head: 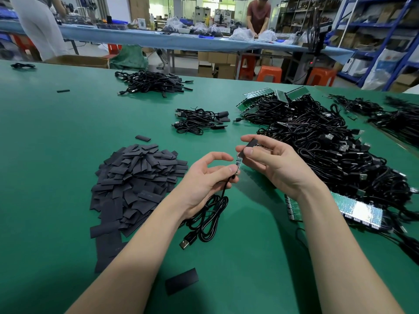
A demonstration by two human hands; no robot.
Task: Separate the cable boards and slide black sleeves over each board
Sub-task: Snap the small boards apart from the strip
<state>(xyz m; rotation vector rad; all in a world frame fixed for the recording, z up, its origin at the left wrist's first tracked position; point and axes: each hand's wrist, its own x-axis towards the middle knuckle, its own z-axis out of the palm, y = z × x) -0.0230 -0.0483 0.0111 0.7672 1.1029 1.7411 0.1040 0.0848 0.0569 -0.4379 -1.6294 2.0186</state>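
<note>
Frame centre: left hand (212,172) pinches the board (238,162) at its cable end; right hand (267,158) pinches a sleeve (250,145) over the board's tip. Risk: tilted sleeve snags on components.

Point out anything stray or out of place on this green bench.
A few black sleeves lie apart from the main sleeve pile: one near the front edge between the forearms, one just beyond the pile, one far left. A lone cable sits at the far left corner. Nothing looks damaged.
</note>
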